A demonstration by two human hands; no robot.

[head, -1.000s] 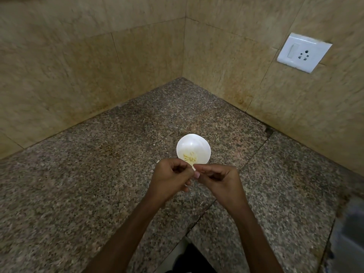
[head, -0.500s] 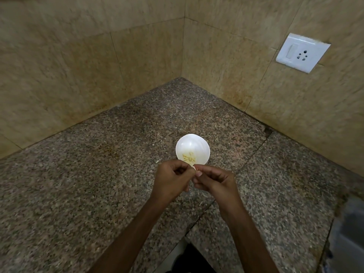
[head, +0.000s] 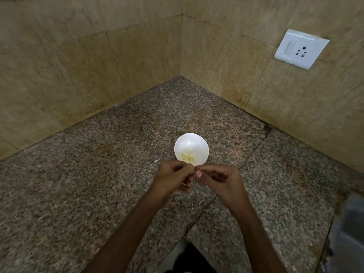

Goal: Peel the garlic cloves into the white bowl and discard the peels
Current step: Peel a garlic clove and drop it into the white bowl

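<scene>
Pinching one small pale piece (head: 193, 166) between left hand (head: 173, 177) and right hand (head: 218, 180), both grips clenched on it, right at the white bowl's (head: 189, 141) near rim.

**Bare Arms, Dark Clothes**

From where I stood, the person worked with both arms uncovered. The left forearm (head: 126, 233) and the right forearm (head: 254, 229) were bare from the wrist down to the lower edge of what could be seen. Both were lean and fairly long, narrowing toward the wrists. The left hand (head: 173, 177) and the right hand (head: 220, 180) were bare as well, with knuckles that stood out plainly. On the right hand one thumbnail (head: 198, 174) showed, trimmed short and neat. Low down between the two arms a dark garment (head: 194, 260) was visible, close to black. Its cut and cloth were too shadowed to make out.
</scene>
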